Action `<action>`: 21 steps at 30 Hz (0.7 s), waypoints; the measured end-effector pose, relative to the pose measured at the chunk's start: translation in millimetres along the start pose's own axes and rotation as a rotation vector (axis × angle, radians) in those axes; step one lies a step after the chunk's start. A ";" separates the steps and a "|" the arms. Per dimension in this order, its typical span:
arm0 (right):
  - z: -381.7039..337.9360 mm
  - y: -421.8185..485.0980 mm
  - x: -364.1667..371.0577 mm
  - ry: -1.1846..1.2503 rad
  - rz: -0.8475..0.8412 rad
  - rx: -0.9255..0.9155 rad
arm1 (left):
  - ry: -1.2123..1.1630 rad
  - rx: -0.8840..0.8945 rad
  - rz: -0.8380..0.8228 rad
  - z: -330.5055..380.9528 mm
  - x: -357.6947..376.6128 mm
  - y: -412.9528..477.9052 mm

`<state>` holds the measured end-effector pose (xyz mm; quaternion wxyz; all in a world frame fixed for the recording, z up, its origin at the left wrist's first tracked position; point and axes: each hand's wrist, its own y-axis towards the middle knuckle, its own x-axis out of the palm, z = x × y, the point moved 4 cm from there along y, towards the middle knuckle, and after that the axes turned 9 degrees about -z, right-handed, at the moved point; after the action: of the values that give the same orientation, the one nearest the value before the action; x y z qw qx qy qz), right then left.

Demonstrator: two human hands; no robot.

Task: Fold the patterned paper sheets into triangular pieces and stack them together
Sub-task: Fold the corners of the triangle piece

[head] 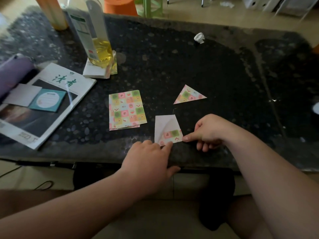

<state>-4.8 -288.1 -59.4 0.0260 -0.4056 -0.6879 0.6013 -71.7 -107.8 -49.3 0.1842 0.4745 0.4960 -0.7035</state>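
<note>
Risk: the half-folded sheet [166, 130] sits right at the front edge of the worktop [224, 75], so a sideways push could slide it off. Only two fingertips pin it. The stone looks slick, so the flap may creep before creasing, and the piece would come out skewed against the finished triangle [189, 94].

Sheet has its white back up, with a patterned flap turned up along the bottom.

Left hand [150, 157]: flat, index tip pressing the sheet's bottom edge, gripping nothing.

Right hand [209, 131]: index tip pressing the right corner, other fingers curled under, no grip visible.

Sheet lies between both hands, touching both. Unfolded stack [126, 109] is near its left; the finished triangle lies beyond, untouched.
</note>
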 end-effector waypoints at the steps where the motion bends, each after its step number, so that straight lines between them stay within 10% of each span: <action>1: 0.0 0.3 0.8 0.008 -0.004 -0.002 | 0.028 -0.017 -0.002 0.6 0.1 0.2; 8: -0.7 0.5 0.6 0.055 -0.040 0.006 | 0.099 -0.102 -0.042 -21.7 -9.7 -17.9; 15: -15.5 -8.8 1.2 0.088 0.074 -0.091 | -0.577 -0.255 0.146 -47.0 -16.0 -1.8; 21: -24.6 -17.2 10.7 0.070 0.093 -0.117 | -0.622 -0.256 0.164 -40.0 -12.9 22.2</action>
<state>-8.1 -261.0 -42.9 -0.0016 -0.4586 -0.7011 0.5460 -29.8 -85.4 -52.3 0.4406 0.2484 0.4605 -0.7294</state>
